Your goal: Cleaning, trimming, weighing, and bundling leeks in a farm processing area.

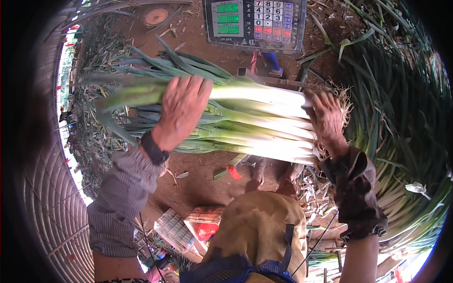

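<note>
A row of long green onions [262,132] lies crosswise before me, white shafts to the right and green leaves to the left. My left hand [187,106], with a dark band at the wrist, closes over the far stalk [247,92] where white turns green. That stalk's leaf end is blurred. Around the same stalk's white root end curl the fingers of my right hand [326,115]. Roots [343,102] stick out just beyond it. What supports the row is mostly hidden beneath it.
A weighing scale's display and keypad [254,24] stands beyond the onions. To the right is a large heap of green onions [400,116]. Leaf trimmings [93,141] cover the ground at left. Plastic crates [175,230] sit near my legs, and a wooden disc [156,16] lies far left.
</note>
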Tool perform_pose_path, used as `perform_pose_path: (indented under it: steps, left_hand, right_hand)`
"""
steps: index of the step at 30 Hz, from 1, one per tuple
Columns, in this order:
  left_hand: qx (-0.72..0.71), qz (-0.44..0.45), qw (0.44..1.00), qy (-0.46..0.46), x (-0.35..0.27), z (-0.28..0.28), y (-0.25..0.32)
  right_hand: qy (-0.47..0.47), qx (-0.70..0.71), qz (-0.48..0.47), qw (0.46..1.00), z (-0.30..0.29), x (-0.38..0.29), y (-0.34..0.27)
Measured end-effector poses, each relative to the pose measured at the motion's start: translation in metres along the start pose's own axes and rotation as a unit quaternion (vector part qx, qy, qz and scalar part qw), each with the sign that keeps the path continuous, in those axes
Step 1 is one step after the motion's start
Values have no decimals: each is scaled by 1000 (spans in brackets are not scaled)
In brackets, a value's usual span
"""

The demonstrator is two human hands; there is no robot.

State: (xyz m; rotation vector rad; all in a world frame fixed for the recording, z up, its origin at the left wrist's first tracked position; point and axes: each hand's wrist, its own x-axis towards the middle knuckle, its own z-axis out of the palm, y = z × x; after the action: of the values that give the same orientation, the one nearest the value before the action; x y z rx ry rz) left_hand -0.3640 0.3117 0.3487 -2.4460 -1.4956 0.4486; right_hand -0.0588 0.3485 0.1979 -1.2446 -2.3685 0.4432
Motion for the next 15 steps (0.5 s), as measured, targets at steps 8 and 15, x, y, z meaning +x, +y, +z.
perform_pose_path:
  steps: [8, 15]
  left_hand:
    - [-122, -45, 983, -132, 69, 105, -6]
    - [-105, 5, 973, -204, 54, 94, 0]
  right_hand:
    - [-39, -33, 154, 987, 90, -9, 23]
    - [3, -45, 102, 994, 100, -27, 28]
